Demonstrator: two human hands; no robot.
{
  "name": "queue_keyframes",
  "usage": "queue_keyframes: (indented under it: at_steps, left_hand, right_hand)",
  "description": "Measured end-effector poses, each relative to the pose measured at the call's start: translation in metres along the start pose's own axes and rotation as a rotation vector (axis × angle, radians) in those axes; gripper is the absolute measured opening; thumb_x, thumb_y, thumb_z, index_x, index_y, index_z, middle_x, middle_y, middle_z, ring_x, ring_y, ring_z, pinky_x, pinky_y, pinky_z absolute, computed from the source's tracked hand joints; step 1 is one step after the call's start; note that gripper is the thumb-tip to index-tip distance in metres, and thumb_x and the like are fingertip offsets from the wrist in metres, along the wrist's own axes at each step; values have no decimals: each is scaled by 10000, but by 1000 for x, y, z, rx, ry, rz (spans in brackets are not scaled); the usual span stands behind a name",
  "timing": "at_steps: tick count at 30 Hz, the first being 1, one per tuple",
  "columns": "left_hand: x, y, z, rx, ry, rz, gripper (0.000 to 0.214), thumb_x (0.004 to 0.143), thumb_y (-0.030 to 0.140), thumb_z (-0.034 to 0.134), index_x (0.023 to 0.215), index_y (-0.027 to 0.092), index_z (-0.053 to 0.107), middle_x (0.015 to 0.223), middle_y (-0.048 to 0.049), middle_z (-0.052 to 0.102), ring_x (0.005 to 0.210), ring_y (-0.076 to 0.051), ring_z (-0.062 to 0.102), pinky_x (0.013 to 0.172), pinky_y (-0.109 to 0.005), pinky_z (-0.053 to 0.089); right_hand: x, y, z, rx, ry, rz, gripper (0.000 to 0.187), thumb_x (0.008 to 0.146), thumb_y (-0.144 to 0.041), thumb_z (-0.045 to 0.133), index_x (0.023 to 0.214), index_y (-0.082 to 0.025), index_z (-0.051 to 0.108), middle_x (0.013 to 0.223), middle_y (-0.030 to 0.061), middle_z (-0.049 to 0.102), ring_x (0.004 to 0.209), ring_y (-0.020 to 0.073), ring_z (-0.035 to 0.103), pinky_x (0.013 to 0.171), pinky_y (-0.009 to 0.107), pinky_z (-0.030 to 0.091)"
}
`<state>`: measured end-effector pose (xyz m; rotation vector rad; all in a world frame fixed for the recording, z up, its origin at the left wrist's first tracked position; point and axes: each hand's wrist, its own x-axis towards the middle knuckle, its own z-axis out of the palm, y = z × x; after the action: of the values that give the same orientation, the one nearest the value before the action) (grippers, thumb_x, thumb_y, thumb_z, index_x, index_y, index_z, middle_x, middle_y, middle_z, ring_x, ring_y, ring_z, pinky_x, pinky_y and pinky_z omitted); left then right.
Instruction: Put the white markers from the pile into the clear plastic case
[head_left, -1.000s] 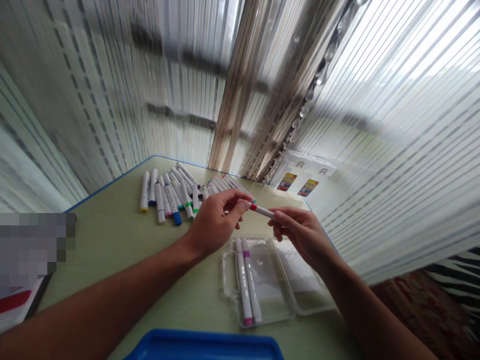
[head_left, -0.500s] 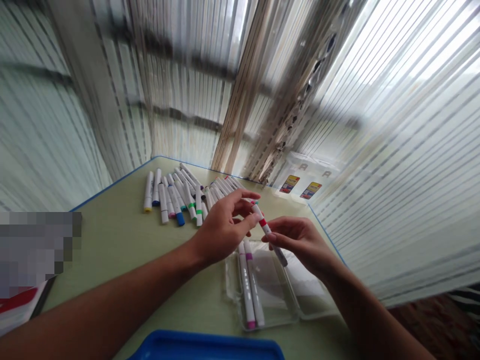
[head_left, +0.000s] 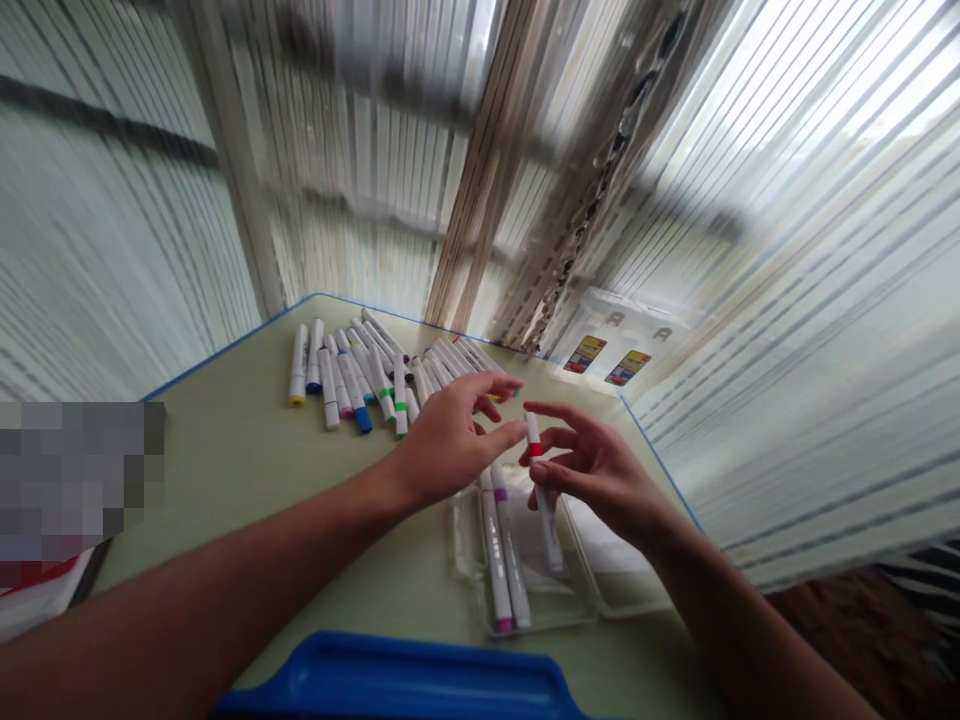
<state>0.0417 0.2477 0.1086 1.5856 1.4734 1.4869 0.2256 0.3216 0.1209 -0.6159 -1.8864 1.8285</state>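
A pixelated block hides most of whatever lies at the left edge of your table (head_left: 247, 455), and the bottom of the frame cuts off the blue tray (head_left: 420, 668). Your left hand (head_left: 454, 440) covers part of the loose markers (head_left: 352, 392), so you can't get a full count; more than a dozen show, heaped toward the far edge. Your right hand and forearm cover some of the open clear case (head_left: 571, 597), where two markers (head_left: 495, 560) lie side by side along its left wall. One more clear case (head_left: 611, 345) stands at the back, bearing two labels. Your right hand (head_left: 607, 480) holds one red-banded marker (head_left: 549, 530) between the thumb and fingers, its index finger stretched toward your left hand. That marker slants steeply over the open case; whether its lower end touches the case floor, you cannot tell. Your left hand reaches in from the other side, thumb and fingers spread apart and gripping nothing. Its thumb tip meets the marker's upper end in the view, but actual contact is unclear. Both forearms angle inward from the lower corners.
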Motion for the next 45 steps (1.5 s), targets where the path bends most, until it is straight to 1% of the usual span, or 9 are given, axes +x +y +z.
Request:
queue_keyframes:
  at_steps: [7,12,18,20,27,32,36,40,45]
  left_hand:
    - [2,-1,-1,86,42,-6,196,846,236,613,1001,149,693,1014,-71,723,848,-172,667,700,-283,546]
    - [1,1,-1,127,9,9,176,852,232,590,957,148,704,956,-64,739,809,-166,678,674,-263,536]
    - [-1,1,0,200,-23,48,165,850,231,583,911,154,716,879,-47,743,768,-155,679,669,-245,526]
    - [-1,2,0,227,-32,53,165,851,227,579,897,154,720,855,-42,740,751,-150,675,670,-241,517]
    - [-2,2,1,345,-79,116,128,816,178,599,815,155,725,778,-27,717,704,-143,646,617,-228,459]
    - [-2,0,1,386,-108,124,140,810,179,593,820,154,730,800,-39,712,715,-152,642,613,-232,448]
    - [-2,-1,1,383,-123,124,158,814,187,584,841,156,737,810,-44,711,722,-157,645,624,-238,456]
    - [-2,-3,1,379,-130,125,152,810,189,590,843,161,736,816,-44,718,728,-160,646,630,-243,460]
    - [-2,-5,1,393,-161,126,155,792,221,630,884,165,741,830,-49,718,748,-172,644,640,-256,456]
  right_hand:
    - [3,-1,-3,-61,64,118,521,715,-300,827,1150,-172,569,696,-14,681,520,145,681,474,242,576]
    - [4,-3,-3,-80,48,162,516,696,-347,834,1086,-156,557,655,4,705,478,127,651,453,228,562]
    - [3,-2,-3,-194,-9,176,520,717,-404,804,1094,-156,545,671,23,719,350,94,560,303,165,403]
    - [3,-1,-4,-212,-19,191,513,729,-411,793,1099,-158,545,696,30,727,342,87,550,296,162,392]
    - [4,5,-5,-199,-53,195,490,677,-377,840,1031,-155,584,579,-50,636,371,88,550,317,163,392]
    - [4,7,-5,-238,-34,202,467,645,-357,863,991,-139,638,671,-26,642,387,61,530,320,162,388]
    - [4,7,-5,-284,-28,207,445,662,-340,856,1008,-129,670,721,-4,644,397,44,509,322,152,381]
    - [2,7,-6,-336,-55,211,456,684,-353,840,1055,-130,695,750,19,659,421,48,510,342,159,401]
    - [1,7,-8,-378,-80,231,486,650,-349,860,1067,-149,711,827,36,687,460,64,547,376,178,429]
